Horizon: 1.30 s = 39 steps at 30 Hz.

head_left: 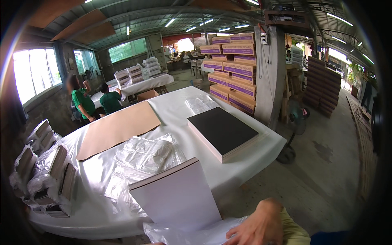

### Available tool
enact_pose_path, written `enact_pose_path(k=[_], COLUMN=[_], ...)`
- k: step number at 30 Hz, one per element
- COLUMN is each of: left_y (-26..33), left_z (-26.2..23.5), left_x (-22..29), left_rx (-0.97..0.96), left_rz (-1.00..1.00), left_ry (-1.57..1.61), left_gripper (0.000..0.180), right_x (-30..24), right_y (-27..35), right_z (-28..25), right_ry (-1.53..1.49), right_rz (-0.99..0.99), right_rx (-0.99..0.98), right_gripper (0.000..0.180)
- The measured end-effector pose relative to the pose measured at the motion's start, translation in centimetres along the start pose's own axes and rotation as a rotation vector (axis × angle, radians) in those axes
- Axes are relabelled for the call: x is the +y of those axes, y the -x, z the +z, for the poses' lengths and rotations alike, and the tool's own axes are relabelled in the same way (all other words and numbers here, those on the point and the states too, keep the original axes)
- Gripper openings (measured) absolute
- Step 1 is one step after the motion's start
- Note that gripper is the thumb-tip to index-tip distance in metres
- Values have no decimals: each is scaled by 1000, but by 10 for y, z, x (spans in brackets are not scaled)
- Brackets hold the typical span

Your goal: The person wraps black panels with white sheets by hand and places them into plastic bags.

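Right hand (259,228) lies flat, fingers spread, on a clear plastic bag (192,234) at the white-covered surface's (94,212) near edge, beside an upright white board stack (175,196). Left hand's barely visible, can't tell.

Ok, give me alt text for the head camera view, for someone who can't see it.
A person's right hand presses on a clear plastic bag beside a white-faced stack of sheets at the near edge of a white-covered table. Farther back lie loose plastic bags, a black-topped stack and a brown paper sheet. The left hand is barely visible.
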<state>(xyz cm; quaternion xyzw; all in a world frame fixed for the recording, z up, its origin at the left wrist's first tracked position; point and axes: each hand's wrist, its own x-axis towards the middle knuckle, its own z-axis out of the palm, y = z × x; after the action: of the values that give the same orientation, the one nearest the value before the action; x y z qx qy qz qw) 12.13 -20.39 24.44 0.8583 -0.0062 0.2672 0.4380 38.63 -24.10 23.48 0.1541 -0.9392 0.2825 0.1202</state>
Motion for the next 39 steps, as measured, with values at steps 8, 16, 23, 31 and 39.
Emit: enact_pose_path(k=[8,16,23,31,39], left_y=[-30,-8,16,16,24], left_z=[-31,-56,-77,-76,-28], left_x=[-18,-87,-99,-84,-32], left_rx=[-118,-238,-31,-156,-138], left_rz=[181,210,-191,-426,-452], left_ry=[101,152,-186,-293,-308], left_gripper=[36,50,82,58,60], right_x=[36,71,59,57,26], right_y=[8,12,5,-17,-40], right_z=[-18,-57,-57,-38,-28], right_ry=[-61,-80,360,748,507], right_rz=[0,341,907,1043,801], right_rx=[-15,1,25,-40,-147], right_gripper=[56,58,71,107,89])
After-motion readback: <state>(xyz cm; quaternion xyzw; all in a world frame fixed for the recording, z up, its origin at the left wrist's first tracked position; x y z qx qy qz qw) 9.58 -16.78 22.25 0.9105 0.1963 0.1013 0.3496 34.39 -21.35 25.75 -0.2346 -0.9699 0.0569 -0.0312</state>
